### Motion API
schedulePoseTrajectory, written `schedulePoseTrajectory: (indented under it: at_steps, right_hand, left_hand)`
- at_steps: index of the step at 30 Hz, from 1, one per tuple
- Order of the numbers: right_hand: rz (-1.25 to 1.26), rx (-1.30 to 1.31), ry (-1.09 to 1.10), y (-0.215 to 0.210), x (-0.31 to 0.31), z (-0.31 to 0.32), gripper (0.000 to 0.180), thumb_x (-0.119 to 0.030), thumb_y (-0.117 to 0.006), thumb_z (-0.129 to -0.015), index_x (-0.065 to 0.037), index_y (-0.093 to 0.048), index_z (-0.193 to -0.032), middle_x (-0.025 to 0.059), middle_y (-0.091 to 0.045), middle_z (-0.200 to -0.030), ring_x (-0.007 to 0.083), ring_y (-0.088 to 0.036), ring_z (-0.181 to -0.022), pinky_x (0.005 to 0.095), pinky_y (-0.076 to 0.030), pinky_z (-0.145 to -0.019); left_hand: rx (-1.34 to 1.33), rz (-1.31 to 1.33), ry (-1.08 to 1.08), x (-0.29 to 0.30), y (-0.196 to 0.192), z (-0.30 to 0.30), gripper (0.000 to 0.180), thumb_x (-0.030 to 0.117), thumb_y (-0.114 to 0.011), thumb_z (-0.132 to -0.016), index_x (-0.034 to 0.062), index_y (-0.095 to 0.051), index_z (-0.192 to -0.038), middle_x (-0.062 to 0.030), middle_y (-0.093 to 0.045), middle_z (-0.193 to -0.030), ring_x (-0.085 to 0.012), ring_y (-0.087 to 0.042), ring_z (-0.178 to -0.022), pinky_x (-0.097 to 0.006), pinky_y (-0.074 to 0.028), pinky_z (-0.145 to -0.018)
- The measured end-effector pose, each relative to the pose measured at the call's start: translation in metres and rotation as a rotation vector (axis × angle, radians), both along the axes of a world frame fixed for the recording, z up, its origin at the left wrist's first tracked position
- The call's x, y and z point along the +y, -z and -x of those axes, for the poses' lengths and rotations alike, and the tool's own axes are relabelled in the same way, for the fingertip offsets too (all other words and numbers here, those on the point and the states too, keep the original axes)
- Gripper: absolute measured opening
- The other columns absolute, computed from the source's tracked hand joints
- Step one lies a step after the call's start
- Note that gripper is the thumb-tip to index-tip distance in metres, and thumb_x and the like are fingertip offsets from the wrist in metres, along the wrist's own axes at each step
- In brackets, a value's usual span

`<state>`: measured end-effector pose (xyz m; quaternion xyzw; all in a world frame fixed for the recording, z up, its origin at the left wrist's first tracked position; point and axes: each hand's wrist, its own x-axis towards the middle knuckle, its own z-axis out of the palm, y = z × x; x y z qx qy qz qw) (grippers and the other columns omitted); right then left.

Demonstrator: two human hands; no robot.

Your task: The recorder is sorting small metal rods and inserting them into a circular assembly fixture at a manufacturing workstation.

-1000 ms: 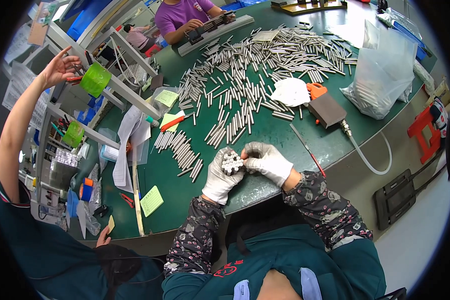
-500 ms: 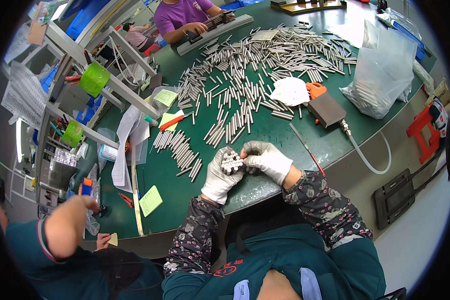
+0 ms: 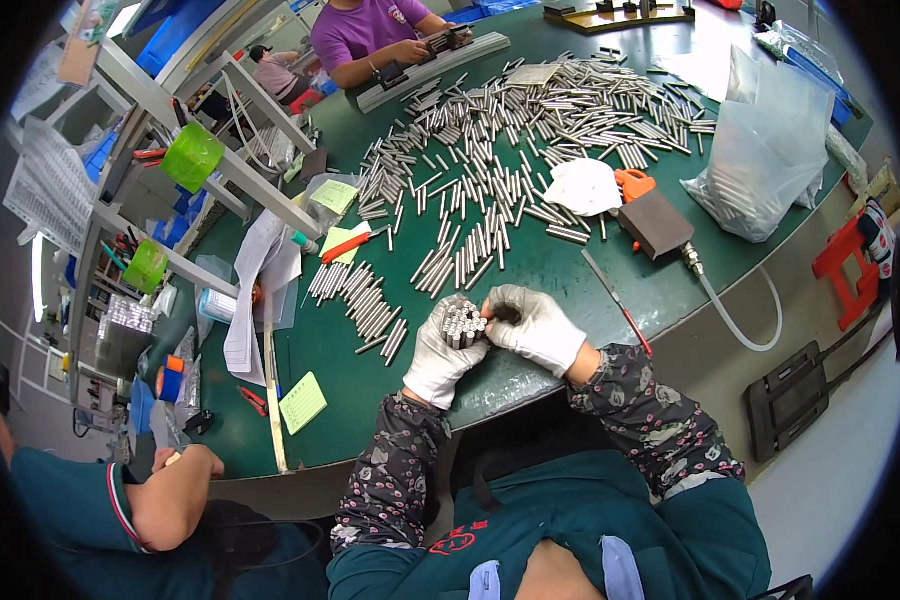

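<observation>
My left hand (image 3: 438,358), in a white glove with bare fingertips, is wrapped round a bundle of short metal pins (image 3: 464,325) whose bright ends face up. My right hand (image 3: 536,325), gloved the same way, curls at the bundle's right side. Its thumb and fingertips are pressed together beside the pins; whether a pin is between them is hidden. Just beyond my hands, rows of loose pins (image 3: 478,245) lie on the green table (image 3: 560,290). A smaller group of pins (image 3: 365,300) lies to the left.
On the right are a dark block with a hose (image 3: 657,221), a thin file with a red handle (image 3: 615,300) and a clear bag (image 3: 770,150). A red-handled knife (image 3: 347,245) and yellow note pad (image 3: 302,402) lie left. Co-workers sit at the far side and left.
My right fingers have shifted slightly against the bundle, which is tilted a little more. The left co-worker's arm has lowered and drawn back from the table; the far co-worker's hands have moved along the rail.
</observation>
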<state>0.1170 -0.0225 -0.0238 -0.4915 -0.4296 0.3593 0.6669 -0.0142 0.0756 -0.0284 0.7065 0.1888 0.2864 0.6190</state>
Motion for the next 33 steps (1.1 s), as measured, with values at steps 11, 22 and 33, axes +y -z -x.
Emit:
schedulePoseTrajectory:
  at_steps: [11, 22, 33]
  right_hand:
    - [-0.048, 0.105, 0.265, -0.04, 0.001, -0.014, 0.008, -0.001, -0.059, -0.075, -0.002, -0.055, -0.082, -0.0022, -0.053, -0.069, 0.0043, -0.049, -0.063, 0.0173, -0.041, -0.056]
    - [0.458, -0.076, -0.316, -0.059, 0.101, -0.002, 0.018, -0.01, -0.058, -0.076, -0.003, -0.056, -0.092, 0.0028, -0.057, -0.07, 0.0108, -0.054, -0.055, 0.0232, -0.045, -0.047]
    - [0.544, -0.155, -0.398, -0.065, 0.107, -0.005, 0.027, -0.014, -0.056, -0.082, 0.001, -0.056, -0.104, 0.0071, -0.064, -0.076, 0.0094, -0.055, -0.054, 0.0206, -0.045, -0.045]
  left_hand:
    - [-0.041, 0.286, 0.107, 0.001, -0.005, 0.0, 0.056, -0.012, -0.065, -0.062, 0.0012, -0.047, -0.113, 0.0006, -0.056, -0.092, -0.0072, -0.055, -0.084, -0.021, -0.046, -0.077]
    - [0.001, -0.031, 0.417, -0.001, -0.012, 0.005, 0.052, -0.001, -0.067, -0.065, 0.002, -0.047, -0.113, 0.0002, -0.056, -0.09, -0.0071, -0.053, -0.077, -0.022, -0.046, -0.07]
    - [-0.029, -0.033, 0.431, -0.001, -0.013, 0.004, 0.05, -0.003, -0.066, -0.064, 0.001, -0.048, -0.111, 0.0002, -0.058, -0.089, -0.0052, -0.052, -0.078, -0.021, -0.046, -0.07]
